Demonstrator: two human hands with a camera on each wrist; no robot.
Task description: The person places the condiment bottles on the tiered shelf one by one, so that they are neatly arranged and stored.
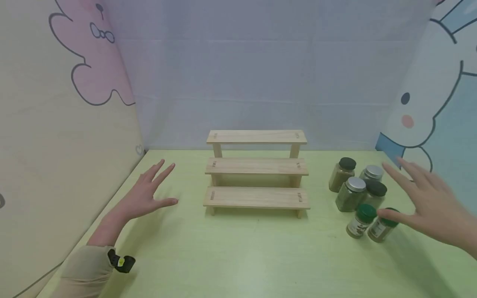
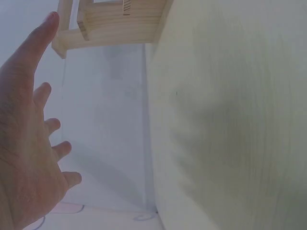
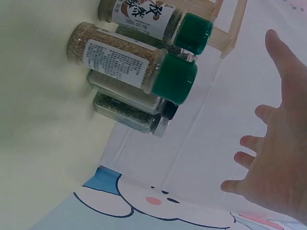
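Spice jars (image 1: 348, 200) stand right of wooden rack (image 1: 257, 165), pale-green table (image 1: 257, 256), cartoon-printed walls (image 1: 44, 124) either side. We note left hand (image 1: 143, 196), right hand (image 1: 430, 203) both spread. One label (image 3: 144, 19) we read as 孜然; second label (image 3: 115, 62) blurred.

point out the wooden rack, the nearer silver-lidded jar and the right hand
Wooden rack (image 1: 256, 166): head view, on the middle step's board.
Nearer silver-lidded jar (image 1: 349, 198): head view, on its body below the lid.
Right hand (image 1: 430, 203): head view, on the back of it.
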